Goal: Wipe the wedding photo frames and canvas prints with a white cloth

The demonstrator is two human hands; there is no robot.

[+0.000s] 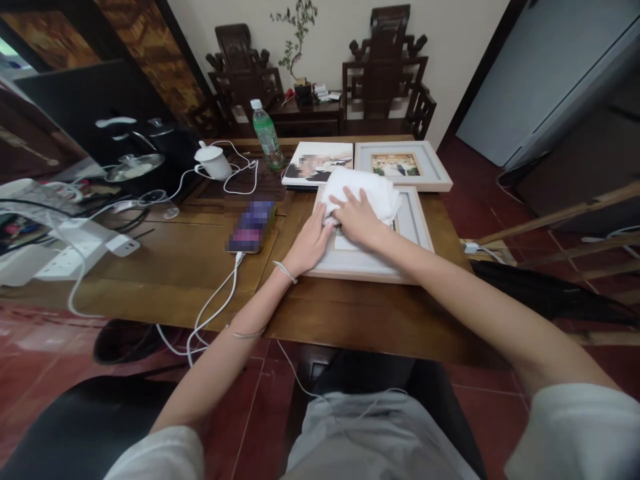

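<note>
While cloth partly hides the frame, a phone lies nearby.

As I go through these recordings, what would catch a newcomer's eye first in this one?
Probably the bright white cloth, spread under the right hand on the nearer picture frame, with the left hand at its left edge. Next, the white-capped plastic bottle standing toward the table's far side, and the smartphone plugged into a white cable, left of the hands.
</note>
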